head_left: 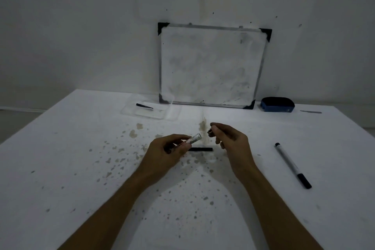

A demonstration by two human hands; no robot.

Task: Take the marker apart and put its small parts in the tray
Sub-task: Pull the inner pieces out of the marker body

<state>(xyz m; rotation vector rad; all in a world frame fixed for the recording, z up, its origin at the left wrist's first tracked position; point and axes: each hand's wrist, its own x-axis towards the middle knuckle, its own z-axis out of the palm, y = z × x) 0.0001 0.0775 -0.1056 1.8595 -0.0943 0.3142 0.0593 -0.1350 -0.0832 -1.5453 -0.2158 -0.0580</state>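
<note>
You are partway through the job. Your left hand (pixel 168 149) has its grip closed around the marker barrel (pixel 187 141), which points up and to the right with its open end (pixel 198 136) showing and nothing fitted on it. Your right hand (pixel 231 141) pinches a small dark part (pixel 209 132) between thumb and fingertips, held just beside that open end but apart from it; it looks like an end piece pulled off the barrel, though it is too small to name with certainty.

On the desk (pixel 60 168) just beyond your hands lies a black rod (pixel 200 149), probably the ink core, already out of the barrel. Farther off, to the left of the whiteboard (pixel 211 65), the clear tray (pixel 151 109) holds one slim black tapered piece (pixel 144 106), so at least one part is already put away.

What remains, as far as this shows: the piece in your right hand has to go to the tray, and the black rod likely follows. Whether the barrel itself counts as a small part is your call.

A second, whole marker (pixel 292 165) lies untouched on the desk at the right, and a blue eraser (pixel 277 104) sits at the far right beside the whiteboard.
</note>
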